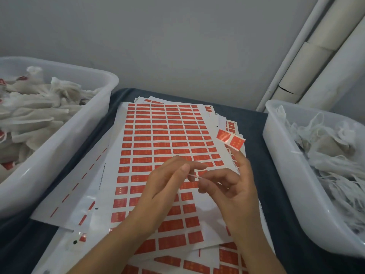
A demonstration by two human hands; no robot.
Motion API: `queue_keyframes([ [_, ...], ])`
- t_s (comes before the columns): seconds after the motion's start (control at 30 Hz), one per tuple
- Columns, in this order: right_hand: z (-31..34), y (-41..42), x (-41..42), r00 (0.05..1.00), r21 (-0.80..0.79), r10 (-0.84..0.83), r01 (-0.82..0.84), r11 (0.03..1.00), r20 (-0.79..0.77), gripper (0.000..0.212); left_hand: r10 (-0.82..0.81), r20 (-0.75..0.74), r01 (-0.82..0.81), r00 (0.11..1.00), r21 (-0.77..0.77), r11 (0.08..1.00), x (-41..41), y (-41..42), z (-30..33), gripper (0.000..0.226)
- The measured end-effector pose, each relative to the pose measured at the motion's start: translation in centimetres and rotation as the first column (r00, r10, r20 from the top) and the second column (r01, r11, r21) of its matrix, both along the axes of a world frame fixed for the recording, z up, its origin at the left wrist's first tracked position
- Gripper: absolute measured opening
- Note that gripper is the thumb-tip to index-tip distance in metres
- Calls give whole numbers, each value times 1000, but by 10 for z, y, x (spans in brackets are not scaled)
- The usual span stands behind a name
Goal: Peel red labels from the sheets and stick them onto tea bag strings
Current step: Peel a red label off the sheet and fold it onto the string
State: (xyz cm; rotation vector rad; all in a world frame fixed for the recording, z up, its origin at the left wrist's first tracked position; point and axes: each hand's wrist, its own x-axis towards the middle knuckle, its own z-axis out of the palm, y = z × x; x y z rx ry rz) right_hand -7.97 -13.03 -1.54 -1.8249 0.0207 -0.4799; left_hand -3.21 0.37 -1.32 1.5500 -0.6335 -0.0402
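My left hand (167, 184) and my right hand (231, 188) hover over the top sheet of red labels (158, 139). Between them a short stretch of thin white tea bag string (194, 176) is pinched taut, one end in each hand's thumb and forefinger. The tea bag on that string is hidden. A peeled red label (230, 141), a double rectangle, sticks up from the tip of a raised finger of my right hand. Several rows at the sheet's lower part lie partly under my hands.
More label sheets (65, 196) are stacked untidily on a dark cloth (254, 119). A white bin (94, 123) at left holds tea bags, some with red labels. A white bin (280, 155) at right holds tea bags with loose strings. Pipes run up the wall at right.
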Motion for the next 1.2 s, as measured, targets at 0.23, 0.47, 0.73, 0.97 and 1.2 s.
queue_keyframes([
  [0.23, -3, -10, 1, 994, 0, -113, 113, 994, -14, 54, 90, 120, -114, 989, 208, 971, 10, -3, -3, 11],
  [0.47, -4, -12, 3, 984, 19, -161, 163, 987, -78, 50, 90, 25, -93, 996, 193, 977, 15, 0, -6, 24],
  [0.73, 5, -7, 1, 981, -14, 80, -84, 996, -179, 25, 87, 14, -88, 996, 235, 968, 17, 1, -9, 25],
  [0.97, -2, -16, 2, 975, -111, 123, -145, 983, -187, 17, 16, 43, -28, 999, 287, 958, 17, 5, -6, 34],
  [1.2, -5, -19, 1, 984, -192, 89, -119, 974, -156, 14, 2, 14, -6, 1000, 299, 954, 18, 6, -5, 31],
])
